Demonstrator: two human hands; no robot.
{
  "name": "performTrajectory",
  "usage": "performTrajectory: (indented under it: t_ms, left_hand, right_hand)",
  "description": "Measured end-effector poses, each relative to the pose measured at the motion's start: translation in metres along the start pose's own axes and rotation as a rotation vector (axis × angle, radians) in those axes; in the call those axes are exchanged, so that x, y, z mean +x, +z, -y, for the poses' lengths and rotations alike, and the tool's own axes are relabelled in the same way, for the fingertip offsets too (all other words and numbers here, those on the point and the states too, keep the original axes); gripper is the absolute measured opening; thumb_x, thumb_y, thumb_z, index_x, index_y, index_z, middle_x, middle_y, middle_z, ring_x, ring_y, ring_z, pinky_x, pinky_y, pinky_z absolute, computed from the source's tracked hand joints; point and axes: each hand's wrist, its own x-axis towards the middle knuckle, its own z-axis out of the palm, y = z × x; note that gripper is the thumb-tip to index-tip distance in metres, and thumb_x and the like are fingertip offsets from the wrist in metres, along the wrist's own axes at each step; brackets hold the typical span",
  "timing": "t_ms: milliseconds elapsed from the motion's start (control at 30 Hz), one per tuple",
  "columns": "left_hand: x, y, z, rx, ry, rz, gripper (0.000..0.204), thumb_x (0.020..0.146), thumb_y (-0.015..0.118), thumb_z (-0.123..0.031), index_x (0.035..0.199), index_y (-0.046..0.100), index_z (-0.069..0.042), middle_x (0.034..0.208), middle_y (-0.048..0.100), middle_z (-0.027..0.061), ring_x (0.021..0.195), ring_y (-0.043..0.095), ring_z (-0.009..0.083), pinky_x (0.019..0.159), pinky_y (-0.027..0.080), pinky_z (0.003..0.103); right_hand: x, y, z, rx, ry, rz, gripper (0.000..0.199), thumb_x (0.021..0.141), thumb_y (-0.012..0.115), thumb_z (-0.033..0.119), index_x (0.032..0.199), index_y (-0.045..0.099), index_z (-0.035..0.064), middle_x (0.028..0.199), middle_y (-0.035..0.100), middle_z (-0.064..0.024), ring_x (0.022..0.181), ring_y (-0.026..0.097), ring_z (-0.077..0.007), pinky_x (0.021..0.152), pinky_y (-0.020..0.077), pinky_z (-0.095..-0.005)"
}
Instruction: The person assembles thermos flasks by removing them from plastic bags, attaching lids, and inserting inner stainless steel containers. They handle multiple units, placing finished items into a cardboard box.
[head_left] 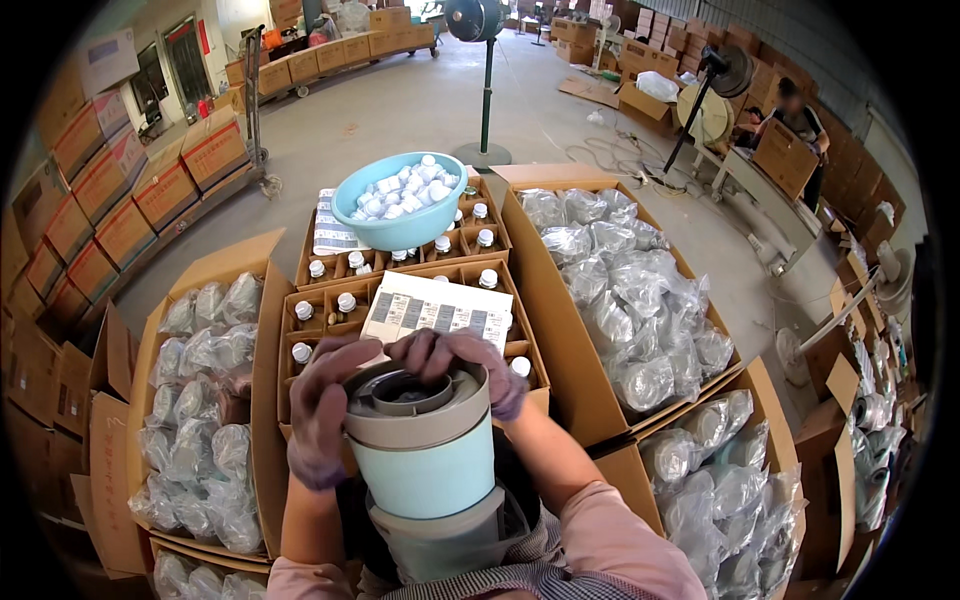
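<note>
In front of my chest stands a light-blue cylindrical appliance housing (425, 468) with a grey upper rim and a dark round opening in its top. A clear grey container (437, 540) shows directly beneath it. My left hand (322, 405), in a purplish work glove, wraps around the left side of the rim. My right hand (462, 362), gloved alike, curls over the far right rim, fingertips near the opening; whether they pinch a small part is hidden. Just beyond my fingers, a sheet of printed labels (440, 308) lies on a divided carton (540, 345) of white-capped bottles (301, 352).
A blue basin (375, 235) of white caps rests on another divided bottle carton. Cartons of plastic-wrapped parts stand left (195, 430) and right (625, 300). Beyond are a standing fan (474, 18), a loaded cart (215, 150), and a person (795, 125) handling a carton.
</note>
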Motion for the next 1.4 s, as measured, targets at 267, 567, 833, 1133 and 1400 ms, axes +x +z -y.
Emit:
performTrajectory:
  t_ms: [267,567,833,1133,1400]
  left_hand:
    - [0.001,-0.002,-0.004,0.142,0.260,0.215,0.074,0.093,0.047,-0.064,0.121,0.060,0.003,0.135,0.054,0.0236,0.126,0.053,0.0348,0.111,0.035,0.045]
    - [0.008,-0.009,-0.009,0.156,0.384,-0.002,0.074,0.084,0.064,-0.060,0.128,0.062,0.000,0.138,0.054,0.0222,0.140,0.037,0.0377,0.116,0.028,0.049]
    - [0.030,-0.037,0.037,-0.156,-0.293,0.085,0.064,0.081,0.068,-0.050,0.116,0.065,0.003,0.116,0.065,0.0113,0.104,0.061,0.0184,0.093,0.048,0.033]
    - [0.021,-0.011,-0.042,0.510,0.200,0.174,0.068,0.085,0.065,-0.047,0.127,0.058,0.005,0.119,0.062,0.0178,0.108,0.060,0.0268,0.103,0.040,0.042]
    - [0.032,-0.051,0.022,-0.283,-0.237,0.304,0.100,0.073,0.079,-0.060,0.142,0.044,0.005,0.138,0.054,0.0140,0.128,0.053,0.0253,0.108,0.040,0.038]
  right_hand:
    - [-0.016,-0.026,-0.001,0.475,0.596,0.229,0.051,0.098,0.054,0.033,0.138,0.053,0.0026,0.136,0.056,-0.0178,0.138,0.040,-0.0358,0.119,0.0254,-0.0463]
    - [-0.022,-0.017,-0.004,1.237,0.724,-0.160,0.089,0.096,0.036,0.068,0.154,0.025,0.0022,0.152,0.036,-0.0213,0.132,0.047,-0.0333,0.111,0.0376,-0.0458]
    - [0.010,0.023,-0.041,0.957,0.803,-0.028,0.053,0.109,0.027,0.038,0.112,0.063,-0.0023,0.081,0.069,-0.0132,0.078,0.068,-0.0222,0.081,0.0538,-0.0348]
    - [0.025,-0.025,0.012,0.298,0.162,0.206,0.034,0.083,0.059,0.021,0.106,0.072,-0.0003,0.117,0.068,-0.0164,0.104,0.066,-0.0337,0.102,0.0464,-0.0416]
    - [0.002,0.024,-0.030,1.060,0.379,0.016,0.075,0.099,0.032,0.061,0.131,0.052,-0.0048,0.131,0.057,-0.0254,0.118,0.058,-0.0318,0.105,0.0428,-0.0439]
